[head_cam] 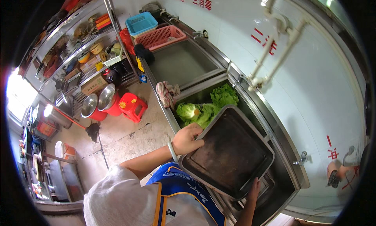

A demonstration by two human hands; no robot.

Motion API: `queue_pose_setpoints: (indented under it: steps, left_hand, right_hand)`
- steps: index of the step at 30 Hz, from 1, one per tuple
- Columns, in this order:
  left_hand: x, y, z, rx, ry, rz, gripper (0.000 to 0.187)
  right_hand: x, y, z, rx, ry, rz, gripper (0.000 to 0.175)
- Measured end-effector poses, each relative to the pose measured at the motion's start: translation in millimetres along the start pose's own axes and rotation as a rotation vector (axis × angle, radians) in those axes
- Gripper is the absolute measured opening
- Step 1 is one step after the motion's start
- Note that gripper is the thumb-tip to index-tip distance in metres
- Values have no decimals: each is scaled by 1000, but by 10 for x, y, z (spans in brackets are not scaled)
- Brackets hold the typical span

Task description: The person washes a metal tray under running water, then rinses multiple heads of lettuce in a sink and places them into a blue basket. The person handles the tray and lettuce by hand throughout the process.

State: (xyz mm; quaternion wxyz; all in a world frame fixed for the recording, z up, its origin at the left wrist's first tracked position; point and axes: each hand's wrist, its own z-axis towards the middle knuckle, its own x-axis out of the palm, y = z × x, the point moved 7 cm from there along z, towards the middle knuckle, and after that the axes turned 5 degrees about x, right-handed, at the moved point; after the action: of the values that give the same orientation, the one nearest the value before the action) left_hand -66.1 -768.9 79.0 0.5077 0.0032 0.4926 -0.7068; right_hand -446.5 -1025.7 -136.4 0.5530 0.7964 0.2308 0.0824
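A dark rectangular baking tray (232, 152) with a raised rim is held tilted over a stainless steel sink. My left hand (188, 139), with a pale bangle on the wrist, grips the tray's left rim, thumb on the inner face. At the lower right edge, my right hand (254, 189) holds the rim; its fingers are mostly hidden behind the tray. Heads of green lettuce (205, 110) lie in the sink basin just beyond the tray. Below the tray, in the nearer basin (282, 179), part of another metal tray (268, 183) shows.
A cloth (167, 93) hangs over the sink's front edge. Farther along is a water-filled basin (185, 64), then a pink basket (160, 37) and a blue basket (141, 23). A tap (301, 158) juts from the wall. A red stool (132, 107) and metal bowls (107, 96) stand near loaded shelves.
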Motion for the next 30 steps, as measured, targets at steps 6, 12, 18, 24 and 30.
queue_pose_setpoints:
  steps: [6,12,18,24,30]
  left_hand:
    - [-522,1554,-561,-708,193,-323,46]
    - [-1583,2420,-874,-1426,11,-919,38]
    - [-2632,3040,-529,-1365,-431,-1036,24]
    - [-3262,4236,19,-1198,-664,-844,7]
    - [-3647,5825,800,-1144,-924,-766,13]
  right_hand:
    - [1148,615,-107,193,90,-92,49]
    - [2548,1093,-1,239,305,610,45]
    - [2897,1190,-231,248,216,200,35]
    - [2692,861,-237,322,75,63,34]
    - [2741,770,-88,332,28,118,28]
